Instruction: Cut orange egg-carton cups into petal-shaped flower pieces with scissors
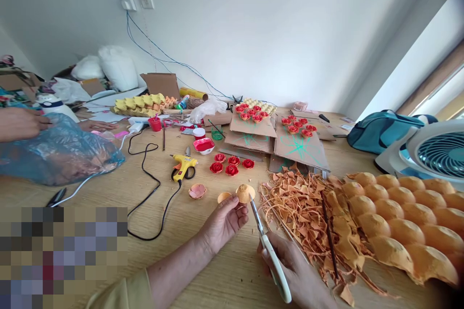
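Observation:
Between the fingertips of my left hand [226, 219] is an orange egg carton cup [245, 193], its rounded base turned up. My right hand [290, 265] grips white-handled scissors [270, 256], whose blades reach the right edge of the cup. Another cut cup [224, 197] lies just behind my left fingers. A pinkish petal-edged cup [197, 191] rests on the table to the left. Several red paper roses [232, 170] stand a little farther back. Close to the scissors, a heap of orange carton scraps [293, 198] spreads to the right.
Orange egg trays [406, 212] fill the right side, near a white fan [435, 149] and a teal bag [380, 133]. A yellow glue gun [183, 166] trails a black cord. Cardboard sheets [300, 149] hold more roses. At left, another person's hand [23, 124] is at a blue plastic bag [61, 154].

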The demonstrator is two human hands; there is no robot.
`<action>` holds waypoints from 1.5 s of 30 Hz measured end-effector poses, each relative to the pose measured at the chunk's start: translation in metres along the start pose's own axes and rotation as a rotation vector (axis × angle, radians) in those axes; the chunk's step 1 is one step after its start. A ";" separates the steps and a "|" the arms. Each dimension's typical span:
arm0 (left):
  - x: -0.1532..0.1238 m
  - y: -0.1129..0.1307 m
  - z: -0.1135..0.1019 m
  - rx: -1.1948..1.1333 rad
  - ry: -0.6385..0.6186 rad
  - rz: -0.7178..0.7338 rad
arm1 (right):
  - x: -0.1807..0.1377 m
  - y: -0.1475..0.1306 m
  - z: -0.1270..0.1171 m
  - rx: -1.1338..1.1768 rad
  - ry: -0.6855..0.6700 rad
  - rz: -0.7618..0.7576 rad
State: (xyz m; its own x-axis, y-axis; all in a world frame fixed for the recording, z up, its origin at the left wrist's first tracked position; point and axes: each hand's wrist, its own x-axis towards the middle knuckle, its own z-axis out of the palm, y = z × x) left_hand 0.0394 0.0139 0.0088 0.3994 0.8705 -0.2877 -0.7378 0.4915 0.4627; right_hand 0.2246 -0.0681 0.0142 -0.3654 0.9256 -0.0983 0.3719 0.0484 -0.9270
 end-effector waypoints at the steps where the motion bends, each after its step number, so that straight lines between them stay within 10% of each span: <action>1: 0.000 0.000 0.001 0.012 -0.006 0.002 | 0.000 0.000 0.000 -0.006 0.005 -0.008; 45: -0.020 -0.006 0.020 0.115 -0.091 0.051 | -0.004 0.001 0.013 0.165 0.023 -0.085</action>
State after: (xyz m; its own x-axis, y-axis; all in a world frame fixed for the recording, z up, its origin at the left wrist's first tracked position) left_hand 0.0465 -0.0063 0.0282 0.4141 0.8909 -0.1865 -0.6936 0.4415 0.5692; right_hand 0.2152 -0.0767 0.0091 -0.3690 0.9293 -0.0109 0.1951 0.0659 -0.9786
